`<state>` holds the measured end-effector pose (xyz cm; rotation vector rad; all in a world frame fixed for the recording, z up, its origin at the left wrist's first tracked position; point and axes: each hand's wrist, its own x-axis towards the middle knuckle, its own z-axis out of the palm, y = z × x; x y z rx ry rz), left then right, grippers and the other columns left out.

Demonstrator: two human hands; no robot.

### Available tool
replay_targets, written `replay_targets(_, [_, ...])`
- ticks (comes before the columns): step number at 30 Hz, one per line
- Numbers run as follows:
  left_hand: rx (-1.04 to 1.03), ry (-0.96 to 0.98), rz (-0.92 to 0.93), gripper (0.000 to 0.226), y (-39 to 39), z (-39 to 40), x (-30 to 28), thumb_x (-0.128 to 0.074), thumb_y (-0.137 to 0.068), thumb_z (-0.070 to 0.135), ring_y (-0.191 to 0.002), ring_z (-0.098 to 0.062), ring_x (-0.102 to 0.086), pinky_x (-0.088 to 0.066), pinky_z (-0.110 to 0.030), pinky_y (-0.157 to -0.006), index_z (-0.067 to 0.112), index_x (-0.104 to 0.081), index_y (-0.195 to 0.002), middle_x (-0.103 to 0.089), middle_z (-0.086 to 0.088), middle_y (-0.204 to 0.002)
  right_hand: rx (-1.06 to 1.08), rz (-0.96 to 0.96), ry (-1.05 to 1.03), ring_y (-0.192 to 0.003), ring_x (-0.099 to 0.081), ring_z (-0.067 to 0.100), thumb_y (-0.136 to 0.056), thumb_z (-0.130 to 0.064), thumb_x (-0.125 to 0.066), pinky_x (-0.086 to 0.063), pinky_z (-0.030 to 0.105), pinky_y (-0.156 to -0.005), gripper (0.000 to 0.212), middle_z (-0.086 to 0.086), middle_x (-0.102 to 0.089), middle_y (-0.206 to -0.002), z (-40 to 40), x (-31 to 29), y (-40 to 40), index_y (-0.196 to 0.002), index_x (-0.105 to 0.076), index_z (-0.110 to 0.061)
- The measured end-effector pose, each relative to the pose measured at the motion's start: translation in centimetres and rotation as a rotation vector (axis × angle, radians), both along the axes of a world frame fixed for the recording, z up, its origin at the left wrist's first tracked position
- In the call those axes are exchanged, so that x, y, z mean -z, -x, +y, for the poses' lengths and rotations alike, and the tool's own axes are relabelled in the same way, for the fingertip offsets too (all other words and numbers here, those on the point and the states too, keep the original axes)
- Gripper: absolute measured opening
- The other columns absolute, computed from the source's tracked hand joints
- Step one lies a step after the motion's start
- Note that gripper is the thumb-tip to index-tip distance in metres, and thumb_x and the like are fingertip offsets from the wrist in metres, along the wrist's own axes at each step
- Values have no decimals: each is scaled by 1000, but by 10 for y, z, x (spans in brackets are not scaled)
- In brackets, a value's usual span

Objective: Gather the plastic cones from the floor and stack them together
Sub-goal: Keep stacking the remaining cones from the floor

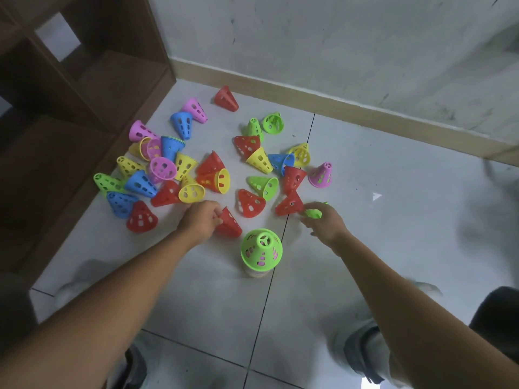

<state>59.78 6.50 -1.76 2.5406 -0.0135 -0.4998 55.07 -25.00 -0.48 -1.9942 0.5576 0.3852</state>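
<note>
Several perforated plastic cones in red, yellow, blue, green and pink lie scattered on the tiled floor (pixel 393 234). A stack of cones topped by a green cone (pixel 261 248) stands upright between my arms. My left hand (pixel 200 220) grips the tip of a red cone (pixel 230 224) lying on its side. My right hand (pixel 323 221) holds a small green cone (pixel 314 212), mostly hidden by the fingers, beside another red cone (pixel 289 204).
A dark wooden shelf unit (pixel 70 108) stands at the left, with cones lying against its base. A wall with a beige skirting board (pixel 365 113) runs behind the cones. My knees and shoes show at the bottom.
</note>
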Motion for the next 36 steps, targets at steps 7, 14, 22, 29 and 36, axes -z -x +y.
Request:
replay_targets(7, [-43,253,43,16,-20,-5,-53,-80,-84,9,-81,-19,-70,-56,-28,-72,17,-72,-95,-74,-3,-85,-16,133,-65,-77,-61,23,-91,-11,-68,-49,28,-61,25,12,-64,-90,8,-2,-19,-115,-66,-9])
replay_targets(14, [-159,768,299,27,-20,-18,-138,-72,-89,1,-81,-21,-72,-61,-23,-67,-1,-67,-116,-74,-15,-99,-52,136,-37,-60,-55,14,-92,-11,-66,-38,17,-42,19,7,-65,-79,14,-20,-31,-110,-71,-15])
replay_targets(22, [-77,988,521,29,-6,-22,-176,-70,-80,8,-83,-15,-73,-59,-23,-69,8,-70,-109,-78,-8,-95,28,-71,-91,-93,-67,20,-86,-3,-68,-53,31,-78,24,5,-73,-104,15,-38,-32,-109,-76,-7])
replay_targets(29, [25,962,618,46,11,-16,-172,-81,-65,18,-85,-19,-72,-59,-26,-65,5,-72,-108,-75,-13,-102,192,-136,-329,-86,-65,18,-88,1,-67,-52,24,-74,22,10,-71,-96,6,-71,-31,-109,-73,-2])
replay_targets(36, [93,867,680,37,26,-16,-157,-73,-79,6,-94,-26,-70,-62,-29,-73,0,-68,-115,-74,-14,-107,168,-133,-670,-80,-66,19,-93,0,-62,-58,32,-79,17,7,-69,-88,6,-109,-25,-109,-66,-5])
